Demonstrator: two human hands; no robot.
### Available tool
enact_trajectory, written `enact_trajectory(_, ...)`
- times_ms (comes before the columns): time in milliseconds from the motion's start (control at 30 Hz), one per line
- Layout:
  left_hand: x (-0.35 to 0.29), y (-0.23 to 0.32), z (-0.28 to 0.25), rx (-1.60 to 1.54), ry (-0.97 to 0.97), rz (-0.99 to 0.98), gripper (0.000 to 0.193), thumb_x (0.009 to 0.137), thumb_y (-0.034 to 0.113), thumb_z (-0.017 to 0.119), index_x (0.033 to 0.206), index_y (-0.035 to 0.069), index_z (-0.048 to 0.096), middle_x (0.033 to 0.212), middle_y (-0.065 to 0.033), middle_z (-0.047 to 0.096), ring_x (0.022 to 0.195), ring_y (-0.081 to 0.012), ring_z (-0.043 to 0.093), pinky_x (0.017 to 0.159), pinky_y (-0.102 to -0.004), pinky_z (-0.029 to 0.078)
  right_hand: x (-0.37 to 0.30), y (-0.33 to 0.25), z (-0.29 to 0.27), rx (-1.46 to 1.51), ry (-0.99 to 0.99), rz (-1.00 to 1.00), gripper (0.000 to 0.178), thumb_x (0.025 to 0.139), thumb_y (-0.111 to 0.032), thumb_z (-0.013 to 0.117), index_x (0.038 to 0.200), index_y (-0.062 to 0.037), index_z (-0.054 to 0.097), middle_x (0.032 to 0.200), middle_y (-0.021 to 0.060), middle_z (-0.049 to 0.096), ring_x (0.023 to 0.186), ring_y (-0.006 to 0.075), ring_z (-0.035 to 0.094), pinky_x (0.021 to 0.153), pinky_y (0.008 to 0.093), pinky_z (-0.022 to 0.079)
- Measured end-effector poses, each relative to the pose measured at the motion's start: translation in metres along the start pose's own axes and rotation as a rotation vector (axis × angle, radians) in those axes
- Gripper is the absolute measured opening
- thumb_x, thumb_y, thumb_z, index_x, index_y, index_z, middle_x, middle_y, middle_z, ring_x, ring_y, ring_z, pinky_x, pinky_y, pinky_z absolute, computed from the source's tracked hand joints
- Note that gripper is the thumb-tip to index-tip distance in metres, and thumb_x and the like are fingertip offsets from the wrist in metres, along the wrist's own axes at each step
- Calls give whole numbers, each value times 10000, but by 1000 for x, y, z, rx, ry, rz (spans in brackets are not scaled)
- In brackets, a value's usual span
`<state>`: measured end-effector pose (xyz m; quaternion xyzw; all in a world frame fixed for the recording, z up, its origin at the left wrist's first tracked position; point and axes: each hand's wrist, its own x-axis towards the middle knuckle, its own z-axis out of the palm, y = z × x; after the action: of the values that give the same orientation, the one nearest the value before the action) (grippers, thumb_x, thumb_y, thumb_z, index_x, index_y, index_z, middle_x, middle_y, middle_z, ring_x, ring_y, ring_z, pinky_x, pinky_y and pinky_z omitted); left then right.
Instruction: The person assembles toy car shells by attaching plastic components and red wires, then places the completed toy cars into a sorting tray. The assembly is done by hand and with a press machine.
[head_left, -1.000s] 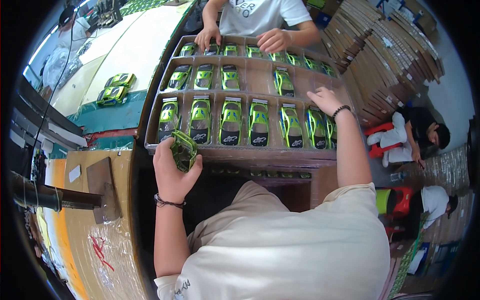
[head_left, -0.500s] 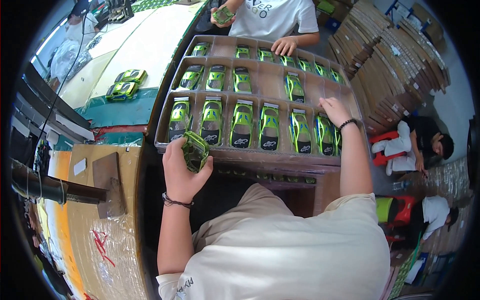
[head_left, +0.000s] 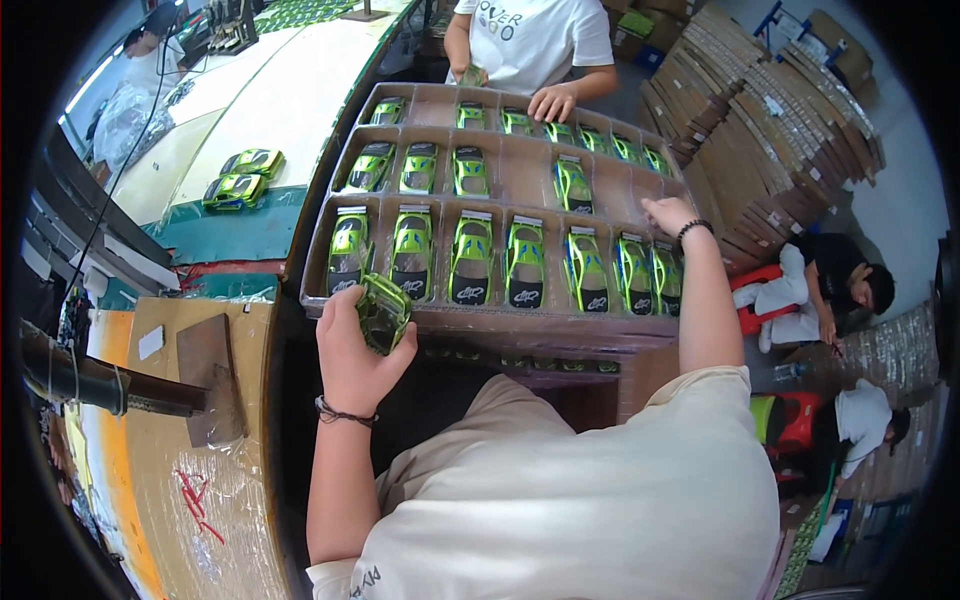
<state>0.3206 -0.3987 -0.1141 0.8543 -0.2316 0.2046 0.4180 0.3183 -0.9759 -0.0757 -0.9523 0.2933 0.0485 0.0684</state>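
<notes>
A green toy car body (head_left: 384,312) is in my left hand (head_left: 350,352), its hollow side partly showing, held at the near left corner of a clear plastic tray (head_left: 450,312). Similar green and black toy cars (head_left: 471,258) lie in rows in the tray's compartments. Over the right part of the middle row, my right hand (head_left: 670,214) has its fingers bent together; whether anything is pinched in them is hidden.
Across the tray a person holds another green car body (head_left: 472,76) and rests a hand (head_left: 553,102) on the far row. Two cars (head_left: 240,178) lie on the left table. Stacked cardboard (head_left: 745,150) stands at right, near seated people. A metal bar (head_left: 150,388) juts in at left.
The person opposite has lowered the car body toward the tray's far edge. My view has shifted slightly; my hands keep nearly the same places at the tray, the left still holding its car body.
</notes>
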Motion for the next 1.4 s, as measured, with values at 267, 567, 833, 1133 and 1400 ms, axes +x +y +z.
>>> enact_trajectory(267, -3, -3, 2, 5, 32, 35, 630, 686, 236, 832, 1189, 9, 530, 1074, -172, 619, 1007, -378, 589, 871, -455, 461, -10, 8, 10, 11, 37, 112, 614, 915, -536, 535, 1198, -10, 676, 1313, 219, 633, 1237, 338, 592, 1046, 421, 442)
enact_trajectory(567, -2, -3, 3, -22, 44, 33, 625, 681, 277, 832, 1175, -1, 568, 1104, -189, 635, 1024, -380, 604, 862, -461, 479, -17, -13, 3, -104, -10, 277, 589, 883, -412, 499, 1399, -136, 566, 1487, 177, 503, 1370, 338, 485, 1136, 449, 382)
enact_trajectory(833, 2, -9, -5, -103, 24, 9, 627, 715, 308, 802, 1211, 10, 561, 1090, -191, 634, 1031, -378, 607, 867, -457, 491, -15, -13, 3, -239, -90, 240, 627, 902, -413, 453, 1378, -22, 568, 1473, 217, 494, 1360, 374, 486, 1138, 446, 379)
enact_trajectory(1133, 9, -15, -11, -121, 26, 31, 636, 725, 338, 810, 1219, 23, 561, 1117, -182, 635, 1080, -368, 596, 910, -456, 472, -3, 6, 9, -204, -59, 226, 672, 869, -481, 492, 1339, -13, 596, 1414, 261, 528, 1328, 406, 506, 1098, 442, 410)
enact_trajectory(1400, 1, -15, -11, -118, -17, -30, 679, 729, 384, 797, 1259, 33, 561, 1153, -179, 625, 1114, -354, 587, 926, -446, 448, -105, -111, -29, -130, 383, 47, 586, 953, -484, 576, 1305, -16, 594, 1393, 208, 523, 1318, 378, 490, 1066, 455, 434)
